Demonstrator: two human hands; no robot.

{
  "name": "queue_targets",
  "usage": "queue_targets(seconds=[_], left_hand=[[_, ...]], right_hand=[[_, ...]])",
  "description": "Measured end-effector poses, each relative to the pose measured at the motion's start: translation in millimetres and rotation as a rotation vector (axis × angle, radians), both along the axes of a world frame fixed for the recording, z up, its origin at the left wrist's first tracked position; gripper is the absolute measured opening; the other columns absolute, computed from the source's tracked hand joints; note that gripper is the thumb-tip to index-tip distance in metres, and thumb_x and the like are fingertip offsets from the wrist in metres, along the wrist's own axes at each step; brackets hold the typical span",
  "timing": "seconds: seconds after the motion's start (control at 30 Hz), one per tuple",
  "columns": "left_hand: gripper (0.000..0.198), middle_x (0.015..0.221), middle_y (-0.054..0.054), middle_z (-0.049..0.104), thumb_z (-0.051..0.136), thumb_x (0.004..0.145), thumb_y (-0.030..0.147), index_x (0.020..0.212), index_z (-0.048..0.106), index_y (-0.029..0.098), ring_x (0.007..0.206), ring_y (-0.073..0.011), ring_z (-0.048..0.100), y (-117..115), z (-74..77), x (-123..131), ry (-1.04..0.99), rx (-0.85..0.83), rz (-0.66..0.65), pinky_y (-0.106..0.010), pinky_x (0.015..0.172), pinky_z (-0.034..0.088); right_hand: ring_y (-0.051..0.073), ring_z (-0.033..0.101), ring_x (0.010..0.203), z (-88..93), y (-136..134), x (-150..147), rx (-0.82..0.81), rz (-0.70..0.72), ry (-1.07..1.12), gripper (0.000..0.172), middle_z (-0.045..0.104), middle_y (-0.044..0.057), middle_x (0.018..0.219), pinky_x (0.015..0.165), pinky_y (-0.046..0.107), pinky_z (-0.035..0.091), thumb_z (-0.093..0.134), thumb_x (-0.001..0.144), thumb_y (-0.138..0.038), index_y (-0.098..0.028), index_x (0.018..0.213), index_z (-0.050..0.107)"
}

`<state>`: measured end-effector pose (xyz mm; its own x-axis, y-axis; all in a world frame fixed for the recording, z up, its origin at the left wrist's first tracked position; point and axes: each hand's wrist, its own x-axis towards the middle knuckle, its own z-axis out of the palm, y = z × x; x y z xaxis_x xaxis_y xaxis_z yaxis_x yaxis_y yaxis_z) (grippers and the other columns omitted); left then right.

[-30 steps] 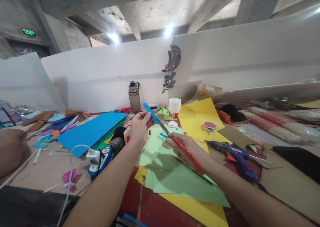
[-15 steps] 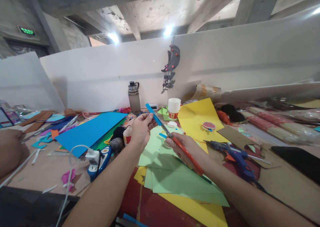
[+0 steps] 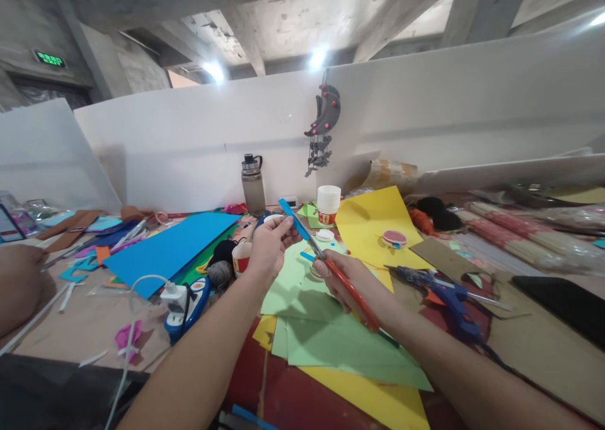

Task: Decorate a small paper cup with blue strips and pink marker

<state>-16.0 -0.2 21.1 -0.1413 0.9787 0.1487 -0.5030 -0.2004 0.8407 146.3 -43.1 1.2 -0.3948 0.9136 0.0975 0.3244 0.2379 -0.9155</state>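
Observation:
Between the thumb and fingers of my left hand is a narrow blue paper strip, slanting up to the left. My right hand grips red-handled scissors, whose blades point up-left and meet the lower end of the strip. Whether the blades are fully closed on the paper is too small to tell. A small blue paper piece shows just below the blades. Light green paper sheets lie under both hands. A paper cup stands right beside my left wrist, partly hidden by it.
A blue sheet and a power strip with a white cable lie left. Stacked paper cups and a bottle stand behind. Yellow paper, a glue gun and a black phone-like slab are right. Another person's arm rests far left.
The blue strip and my left hand have shifted very slightly to the right. The scissor handles have moved slightly left, the blades still at the strip's lower end.

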Motion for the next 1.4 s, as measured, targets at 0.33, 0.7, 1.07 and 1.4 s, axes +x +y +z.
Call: queue_targets(seconds=[0.33,0.7,1.07,1.4], left_hand=[[0.014,0.057,0.0,0.06,0.072,0.064,0.016,0.071,0.061,0.011,0.051,-0.0086,0.057,-1.1,1.6,0.1,-0.006,-0.019,-0.005,-0.021,0.054,0.05],[0.018,0.061,-0.002,0.062,0.073,0.065,0.02,0.071,0.059,0.011,0.053,-0.0092,0.058,1.3,3.0,-4.6,0.029,0.004,0.025,-0.022,0.056,0.049],[0.017,0.056,0.001,0.057,0.073,0.063,0.02,0.069,0.059,0.011,0.051,-0.0094,0.056,-3.0,2.9,-0.2,0.055,-0.009,-0.058,-0.023,0.053,0.05],[0.018,0.058,-0.001,0.06,0.071,0.066,0.023,0.072,0.058,0.012,0.05,-0.0102,0.057,-1.6,4.3,-3.4,0.055,-0.013,-0.029,-0.024,0.054,0.049]], right_hand=[[0.006,0.036,0.032,4.4,-7.9,-6.0,-0.148,-0.084,-0.011,0.033,0.039,-0.008,0.046,0.028,0.016,0.028,0.05,0.079,-0.052,-0.022,0.07,0.042],[0.008,0.039,0.032,1.1,-4.6,-1.7,-0.055,-0.032,-0.061,0.029,0.043,-0.008,0.048,0.027,0.018,0.032,0.05,0.08,-0.051,-0.022,0.077,0.047],[0.006,0.037,0.034,2.4,-7.9,-3.5,-0.085,-0.064,0.018,0.033,0.041,-0.008,0.047,0.03,0.016,0.026,0.054,0.077,-0.051,-0.021,0.069,0.042],[0.006,0.033,0.031,2.3,-7.9,-4.4,-0.135,-0.076,-0.034,0.034,0.038,-0.009,0.045,0.027,0.017,0.025,0.052,0.077,-0.053,-0.022,0.071,0.043]])
